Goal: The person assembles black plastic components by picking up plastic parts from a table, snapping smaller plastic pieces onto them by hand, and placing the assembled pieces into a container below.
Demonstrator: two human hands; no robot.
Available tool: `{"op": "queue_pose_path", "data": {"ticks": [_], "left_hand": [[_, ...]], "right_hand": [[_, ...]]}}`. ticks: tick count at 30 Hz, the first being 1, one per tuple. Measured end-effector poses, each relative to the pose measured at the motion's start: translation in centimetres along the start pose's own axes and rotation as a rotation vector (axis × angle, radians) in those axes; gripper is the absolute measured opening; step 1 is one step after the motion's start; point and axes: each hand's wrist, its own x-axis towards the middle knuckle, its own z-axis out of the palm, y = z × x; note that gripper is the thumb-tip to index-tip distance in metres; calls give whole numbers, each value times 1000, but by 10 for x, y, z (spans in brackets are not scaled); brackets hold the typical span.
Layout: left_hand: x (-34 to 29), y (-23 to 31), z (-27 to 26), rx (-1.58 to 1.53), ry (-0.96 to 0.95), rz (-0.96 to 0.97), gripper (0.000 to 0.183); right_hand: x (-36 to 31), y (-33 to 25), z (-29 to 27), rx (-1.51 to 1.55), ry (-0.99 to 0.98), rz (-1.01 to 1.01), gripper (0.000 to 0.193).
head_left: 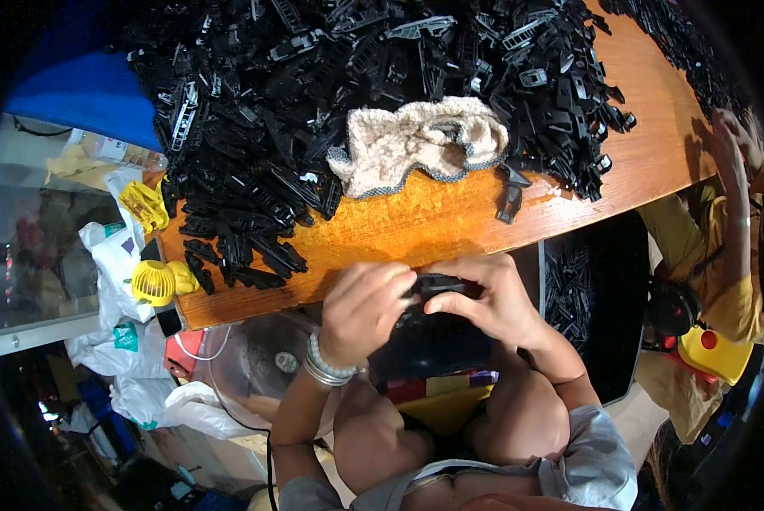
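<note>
A small black plastic part (440, 284) is held in front of me, just off the table's near edge. My right hand (497, 298) is closed on it, thumb below and index finger along the top. My left hand (366, 305), with bracelets at the wrist, is closed with its fingers curled at the part's left end; its fingertips are partly hidden. Beyond my hands, a large pile of black plastic parts (254, 119) covers much of the wooden table (399, 230). A cream knitted cloth (390, 145) lies against the pile, and a loose black part (511, 194) lies beside it.
A yellow handheld fan (153, 283) sits at the table's left corner, near white plastic bags (126, 366). Below the table are a clear tub (254, 366) and a dark bin with black parts (567, 285). Another person's arm (731, 187) reaches in at right.
</note>
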Motion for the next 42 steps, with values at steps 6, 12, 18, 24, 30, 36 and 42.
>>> {"op": "queue_pose_path", "data": {"ticks": [6,12,18,24,30,36,42], "left_hand": [[10,-19,-4,114,-91,-201,27],[8,-23,-1,79,-79,-178,26],[5,-20,4,100,-30,-174,29],[-22,-2,-23,108,69,-210,74],[-66,-11,-61,518,429,-468,26],[-72,-21,-72,654,290,-447,29],[-69,-11,-73,678,102,-425,29]], "right_hand": [[7,11,-1,-381,83,-105,31],[22,4,3,-458,71,-203,28],[22,17,3,-259,109,-205,26],[7,15,1,-168,-44,-238,22],[-9,3,-55,-770,435,-98,23],[7,21,-39,-706,388,-131,19],[1,26,-20,-494,381,-142,17]]}}
